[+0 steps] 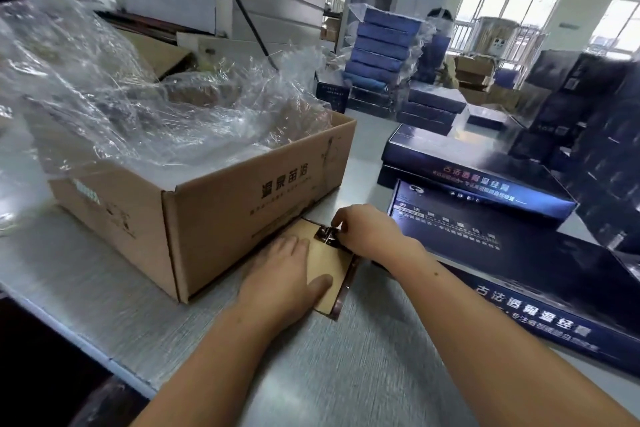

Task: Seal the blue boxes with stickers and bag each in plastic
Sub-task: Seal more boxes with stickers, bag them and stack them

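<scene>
Two hands work at the near edge of the grey table [346, 357]. I have my left hand [287, 274] flat, fingers straight, pressing down a tan card sheet of stickers [327, 262]. My right hand [367, 232] curls its fingertips round a small shiny brown sticker [326, 236] at the sheet's far corner, pinching it. Just right of my right forearm lies the long dark-blue printed cardboard box [519, 274] that awaits its seal, with more like it behind. Left of the sheet, right against it, stands a brown corrugated carton [242, 204] heaped with clear crinkled plastic bags [138, 97]. Farther back rise stacks of blue boxes [381, 42], some wrapped in plastic. I judge the risk lies in the peel. If I pull too sharply, the sticker may curl onto itself or my fingertip and lose its tack. If I ease the left palm, the sheet lifts with it. A hurried placement could also land it crooked on the flap.
</scene>
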